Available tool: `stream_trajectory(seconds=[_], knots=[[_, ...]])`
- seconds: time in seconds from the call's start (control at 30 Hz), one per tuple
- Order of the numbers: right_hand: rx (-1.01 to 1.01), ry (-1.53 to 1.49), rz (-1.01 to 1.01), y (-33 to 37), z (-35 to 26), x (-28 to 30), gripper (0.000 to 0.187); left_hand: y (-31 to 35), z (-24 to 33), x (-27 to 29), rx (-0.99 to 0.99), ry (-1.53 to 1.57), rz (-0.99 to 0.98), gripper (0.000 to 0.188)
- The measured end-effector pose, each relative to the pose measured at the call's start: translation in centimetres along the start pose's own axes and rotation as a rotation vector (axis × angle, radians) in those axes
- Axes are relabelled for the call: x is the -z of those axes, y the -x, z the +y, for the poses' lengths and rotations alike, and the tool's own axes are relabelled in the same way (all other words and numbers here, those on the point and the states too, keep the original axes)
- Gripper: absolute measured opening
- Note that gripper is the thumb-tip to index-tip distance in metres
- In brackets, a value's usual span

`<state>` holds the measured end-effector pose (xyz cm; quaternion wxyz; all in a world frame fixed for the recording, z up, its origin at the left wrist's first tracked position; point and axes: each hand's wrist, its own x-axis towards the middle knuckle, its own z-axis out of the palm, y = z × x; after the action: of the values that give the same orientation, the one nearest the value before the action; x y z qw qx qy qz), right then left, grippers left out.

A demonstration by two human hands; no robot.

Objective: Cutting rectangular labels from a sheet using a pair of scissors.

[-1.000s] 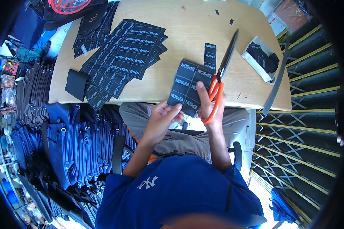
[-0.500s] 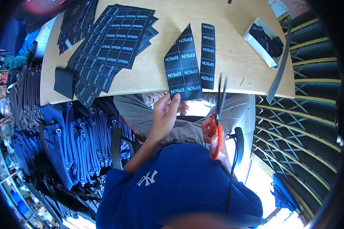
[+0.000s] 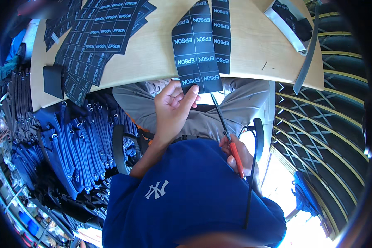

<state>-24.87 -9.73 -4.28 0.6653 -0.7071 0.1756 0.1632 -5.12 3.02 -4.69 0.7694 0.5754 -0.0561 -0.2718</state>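
Between thumb and fingers, my left hand [image 3: 175,103] grips the near end of a black strip of printed labels [image 3: 196,53], two labels wide, with white lettering and grid lines. The strip's far part lies over the table and its upper left side is cut at a slant. My right hand [image 3: 240,155] is closed around orange-handled scissors [image 3: 234,153]. The dark blades point up and left, their tips close to the strip's near edge; whether they touch it I cannot tell. A narrow single-column label strip [image 3: 222,37] lies just right of the held one, partly behind it.
Several black label sheets [image 3: 111,29] overlap on the left of the wooden table [image 3: 153,49], beside a plain black piece [image 3: 53,80]. A white box [image 3: 285,25] with black pieces stands at the right, near a long dark strip [image 3: 308,53]. Blue straps with metal rings [image 3: 74,144] hang at left.
The scissors have swung from pointing upright to slanting left, with their tips now by the held strip's near edge. The table sits higher in view; my left hand keeps its grip.
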Motion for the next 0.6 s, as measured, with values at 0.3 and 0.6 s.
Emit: stream_trajectory(seconds=[0.3,0.6], knots=[[0.11,-0.183,-0.049,-2.9,-2.1,-1.7,0.08,0.7,0.0,-0.6,0.039,0.047,-0.006,0.01],[0.131,-0.182,-0.001,-3.8,-3.4,-2.2,0.076,0.6,0.3,-0.7,0.023,0.098,0.019,0.012]])
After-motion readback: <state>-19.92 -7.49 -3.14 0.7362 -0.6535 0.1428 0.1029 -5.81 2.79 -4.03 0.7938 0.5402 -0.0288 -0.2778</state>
